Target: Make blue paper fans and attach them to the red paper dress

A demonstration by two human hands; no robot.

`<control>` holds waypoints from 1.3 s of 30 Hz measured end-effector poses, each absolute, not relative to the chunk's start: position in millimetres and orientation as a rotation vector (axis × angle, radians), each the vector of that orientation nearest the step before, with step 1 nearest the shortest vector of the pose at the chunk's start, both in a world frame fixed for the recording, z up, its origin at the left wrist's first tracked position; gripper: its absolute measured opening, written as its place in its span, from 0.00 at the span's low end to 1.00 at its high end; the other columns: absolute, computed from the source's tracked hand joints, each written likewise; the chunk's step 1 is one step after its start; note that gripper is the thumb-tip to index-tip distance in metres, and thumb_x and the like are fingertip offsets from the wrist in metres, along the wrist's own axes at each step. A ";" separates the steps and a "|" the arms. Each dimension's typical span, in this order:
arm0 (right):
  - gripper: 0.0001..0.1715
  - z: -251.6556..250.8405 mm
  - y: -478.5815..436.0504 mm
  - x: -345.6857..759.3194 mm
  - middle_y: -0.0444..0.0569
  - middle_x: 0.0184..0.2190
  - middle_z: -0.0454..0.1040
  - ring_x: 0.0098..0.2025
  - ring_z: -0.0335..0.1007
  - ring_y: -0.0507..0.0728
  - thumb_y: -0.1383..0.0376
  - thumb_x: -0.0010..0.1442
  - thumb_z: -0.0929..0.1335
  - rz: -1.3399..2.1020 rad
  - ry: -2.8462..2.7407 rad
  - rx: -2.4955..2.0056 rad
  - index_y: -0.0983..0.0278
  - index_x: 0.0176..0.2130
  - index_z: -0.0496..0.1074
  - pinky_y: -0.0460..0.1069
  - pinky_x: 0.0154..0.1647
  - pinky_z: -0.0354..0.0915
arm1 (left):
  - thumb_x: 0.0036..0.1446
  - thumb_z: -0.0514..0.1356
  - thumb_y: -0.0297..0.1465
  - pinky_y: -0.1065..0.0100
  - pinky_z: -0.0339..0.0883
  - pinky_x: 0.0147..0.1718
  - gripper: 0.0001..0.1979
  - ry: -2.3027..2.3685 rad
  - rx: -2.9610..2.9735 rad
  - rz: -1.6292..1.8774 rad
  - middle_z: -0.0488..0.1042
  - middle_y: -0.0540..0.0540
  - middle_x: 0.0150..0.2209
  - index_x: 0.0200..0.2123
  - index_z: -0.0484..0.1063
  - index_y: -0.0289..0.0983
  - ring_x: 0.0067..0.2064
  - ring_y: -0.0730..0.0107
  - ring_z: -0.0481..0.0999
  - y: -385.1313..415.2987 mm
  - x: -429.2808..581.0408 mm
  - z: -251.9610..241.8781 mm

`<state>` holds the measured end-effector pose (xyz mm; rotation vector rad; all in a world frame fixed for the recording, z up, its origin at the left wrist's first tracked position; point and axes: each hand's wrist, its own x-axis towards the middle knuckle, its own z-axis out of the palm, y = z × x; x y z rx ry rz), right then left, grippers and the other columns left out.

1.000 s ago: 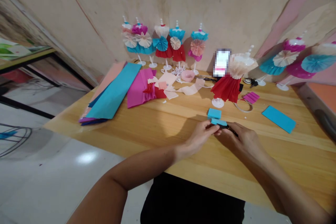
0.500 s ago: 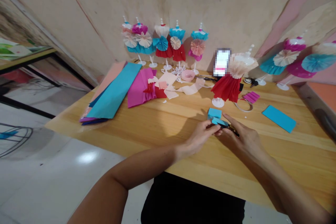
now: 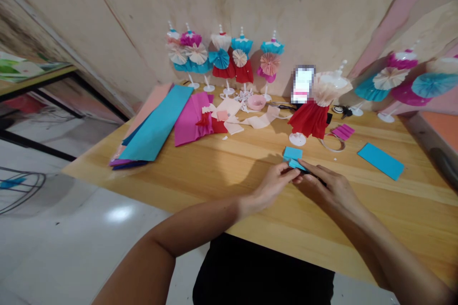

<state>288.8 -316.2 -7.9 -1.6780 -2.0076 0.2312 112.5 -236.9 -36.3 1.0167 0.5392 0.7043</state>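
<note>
My left hand point(image 3: 275, 184) and my right hand point(image 3: 329, 191) meet over the wooden table point(image 3: 358, 214), pinching a small blue paper piece point(image 3: 297, 166) between them. The right fingers cover its right end. A dark slim object point(image 3: 322, 182) shows under my right fingers, mostly hidden. Just beyond the hands, a blue paper square point(image 3: 293, 153) lies flat on the table, touching neither hand as far as I can tell.
Behind the hands stand a red paper dress on a white stand point(image 3: 309, 119) and several miniature paper dresses point(image 3: 229, 59). Crepe paper sheets point(image 3: 157, 124), a pink bowl point(image 3: 256, 102), a blue paper rectangle point(image 3: 380, 161) and a phone point(image 3: 302, 84) are also there.
My right fingers have come down from above onto the blue paper piece, now covering more of it and of the dark object. The papers on the table have not moved.
</note>
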 end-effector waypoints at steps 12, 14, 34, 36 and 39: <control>0.24 -9.9 -316.5 286.9 0.48 0.46 0.77 0.44 0.77 0.60 0.55 0.69 0.61 0.421 -1.887 -1.714 0.48 0.62 0.65 0.56 0.47 0.71 | 0.57 0.63 0.33 0.66 0.63 0.40 0.10 0.537 1.021 0.726 0.74 0.45 0.31 0.37 0.75 0.30 0.34 0.73 0.72 -238.1 112.8 -36.0; 0.24 -10.1 -316.7 286.7 0.47 0.47 0.78 0.44 0.77 0.60 0.54 0.69 0.61 0.419 -1.878 -1.714 0.49 0.62 0.66 0.56 0.48 0.71 | 0.58 0.63 0.33 0.66 0.63 0.40 0.10 0.533 1.020 0.727 0.74 0.45 0.31 0.37 0.75 0.30 0.34 0.73 0.72 -237.8 112.9 -37.2; 0.28 -22.1 -315.7 285.5 0.45 0.59 0.71 0.58 0.71 0.63 0.55 0.66 0.65 0.295 -1.839 -1.690 0.51 0.64 0.63 0.59 0.57 0.69 | 0.55 0.65 0.34 0.66 0.63 0.40 0.11 0.541 0.957 0.689 0.75 0.45 0.31 0.35 0.76 0.30 0.33 0.73 0.72 -237.9 112.9 -37.5; 0.28 -21.1 -316.3 284.4 0.45 0.59 0.71 0.57 0.71 0.63 0.55 0.66 0.64 0.297 -1.839 -1.696 0.51 0.64 0.62 0.59 0.56 0.70 | 0.56 0.64 0.33 0.66 0.62 0.40 0.10 0.545 0.961 0.686 0.75 0.45 0.31 0.34 0.76 0.30 0.33 0.73 0.72 -238.7 112.2 -34.9; 0.28 -19.4 -317.0 282.5 0.45 0.59 0.71 0.57 0.71 0.63 0.55 0.66 0.64 0.287 -1.828 -1.697 0.51 0.64 0.63 0.59 0.56 0.70 | 0.56 0.64 0.32 0.66 0.62 0.40 0.09 0.549 0.962 0.680 0.74 0.45 0.30 0.34 0.75 0.30 0.33 0.74 0.72 -239.9 111.5 -31.5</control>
